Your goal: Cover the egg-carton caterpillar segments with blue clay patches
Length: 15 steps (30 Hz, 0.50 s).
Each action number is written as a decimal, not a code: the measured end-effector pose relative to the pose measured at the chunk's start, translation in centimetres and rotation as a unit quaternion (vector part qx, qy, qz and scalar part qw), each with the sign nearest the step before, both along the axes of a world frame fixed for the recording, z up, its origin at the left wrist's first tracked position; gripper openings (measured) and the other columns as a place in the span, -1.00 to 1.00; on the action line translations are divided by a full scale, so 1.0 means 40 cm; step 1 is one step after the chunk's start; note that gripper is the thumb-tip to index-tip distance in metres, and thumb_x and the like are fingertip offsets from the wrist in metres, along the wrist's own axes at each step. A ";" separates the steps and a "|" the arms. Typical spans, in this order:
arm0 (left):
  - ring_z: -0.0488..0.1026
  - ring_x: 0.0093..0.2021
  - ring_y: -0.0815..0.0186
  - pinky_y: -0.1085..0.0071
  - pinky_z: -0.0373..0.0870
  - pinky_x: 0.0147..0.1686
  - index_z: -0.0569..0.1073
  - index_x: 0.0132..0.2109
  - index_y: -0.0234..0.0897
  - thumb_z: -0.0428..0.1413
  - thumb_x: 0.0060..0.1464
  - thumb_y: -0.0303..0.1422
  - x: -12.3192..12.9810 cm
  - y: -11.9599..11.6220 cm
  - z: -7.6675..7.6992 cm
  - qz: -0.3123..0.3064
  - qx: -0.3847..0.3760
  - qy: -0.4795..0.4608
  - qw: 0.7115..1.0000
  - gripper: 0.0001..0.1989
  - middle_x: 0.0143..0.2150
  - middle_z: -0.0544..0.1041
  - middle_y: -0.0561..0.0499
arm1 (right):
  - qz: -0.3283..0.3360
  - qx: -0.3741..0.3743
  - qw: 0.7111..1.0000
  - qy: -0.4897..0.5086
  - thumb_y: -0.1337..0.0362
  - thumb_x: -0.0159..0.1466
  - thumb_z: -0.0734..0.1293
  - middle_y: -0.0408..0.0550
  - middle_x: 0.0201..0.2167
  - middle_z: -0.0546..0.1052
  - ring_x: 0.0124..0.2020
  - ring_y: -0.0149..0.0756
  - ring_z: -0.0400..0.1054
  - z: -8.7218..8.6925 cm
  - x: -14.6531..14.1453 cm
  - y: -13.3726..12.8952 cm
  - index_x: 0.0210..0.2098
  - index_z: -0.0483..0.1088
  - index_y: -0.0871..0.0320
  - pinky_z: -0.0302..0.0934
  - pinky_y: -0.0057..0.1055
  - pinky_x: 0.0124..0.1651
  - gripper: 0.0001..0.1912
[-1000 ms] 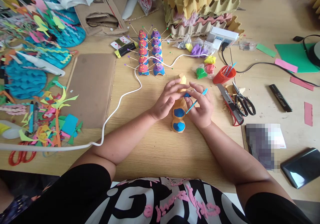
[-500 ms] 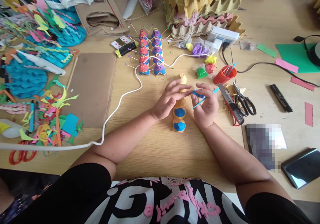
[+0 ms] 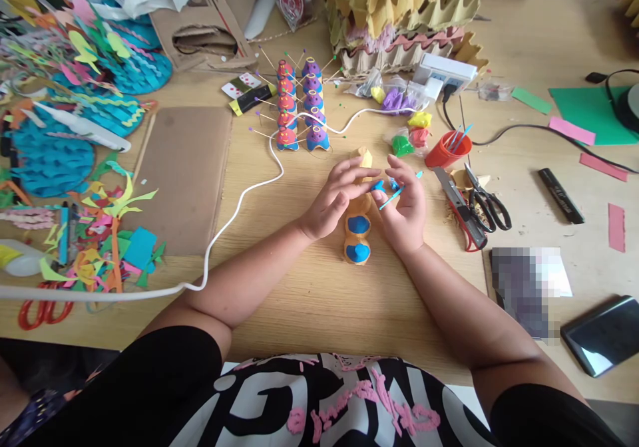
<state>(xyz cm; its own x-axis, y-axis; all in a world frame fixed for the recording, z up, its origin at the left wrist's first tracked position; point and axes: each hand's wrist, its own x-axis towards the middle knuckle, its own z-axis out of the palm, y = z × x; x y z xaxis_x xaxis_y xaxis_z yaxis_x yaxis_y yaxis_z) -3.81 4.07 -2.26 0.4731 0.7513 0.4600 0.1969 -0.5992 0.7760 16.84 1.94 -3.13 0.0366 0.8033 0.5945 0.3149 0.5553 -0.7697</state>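
Observation:
My right hand (image 3: 407, 209) pinches a thin light-blue plastic modelling tool (image 3: 401, 190) slanting across its fingers. A small lump of blue clay (image 3: 378, 185) sits between its thumb and the fingertips of my left hand (image 3: 332, 201). That left hand has its fingers stretched out, palm turned inward. Below both hands lies a yellow egg-carton strip (image 3: 367, 157), partly covered by them. Blue clay is spread over its two nearest cups (image 3: 358, 239). Another bit of blue, in what looks like a clear wrapper (image 3: 394, 184), shows behind the right fingers.
Finished carton caterpillars (image 3: 286, 104) with pins stand beyond, a white cable (image 3: 244, 201) running past them. Bagged clay (image 3: 402, 144), a red cup (image 3: 449, 149), a box cutter (image 3: 462, 211) and black scissors (image 3: 489, 207) lie right. Cardboard (image 3: 182, 181) and paper scraps (image 3: 100, 254) lie left.
My right hand has shifted slightly left, and the modelling tool has moved with it. The blue clay lump now shows at the fingertips. My left hand has barely moved.

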 end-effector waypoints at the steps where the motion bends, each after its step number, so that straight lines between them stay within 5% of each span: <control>1: 0.22 0.65 -0.03 -0.16 0.01 0.72 0.68 0.28 -0.13 -0.45 0.39 0.41 0.000 0.000 0.002 0.002 -0.002 -0.001 1.000 0.05 0.47 0.57 -0.17 | 0.010 -0.010 1.000 0.010 -0.10 0.48 0.48 0.08 0.37 0.61 0.44 0.09 0.51 -0.002 0.000 0.002 0.18 0.52 -0.09 0.41 0.29 0.47 -0.61; 15: 0.19 0.66 -0.06 -0.18 0.00 0.72 0.67 0.33 -0.11 -0.45 0.39 0.41 -0.003 0.001 -0.001 -0.016 -0.022 0.002 1.000 0.06 0.47 0.57 -0.13 | 0.014 0.053 0.998 -0.033 0.00 0.54 0.41 0.00 0.21 0.71 0.26 0.06 0.62 0.025 0.002 -0.009 -0.04 0.58 -0.08 0.46 0.31 0.41 -0.82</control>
<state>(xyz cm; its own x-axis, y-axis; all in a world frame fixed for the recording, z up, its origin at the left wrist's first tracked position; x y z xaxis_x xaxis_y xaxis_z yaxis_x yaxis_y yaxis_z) -3.94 4.10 -2.28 0.4990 0.7547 0.4258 0.1805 -0.5711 0.8008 16.92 1.58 -2.15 -0.0274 0.7358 0.6766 0.3462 0.6420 -0.6841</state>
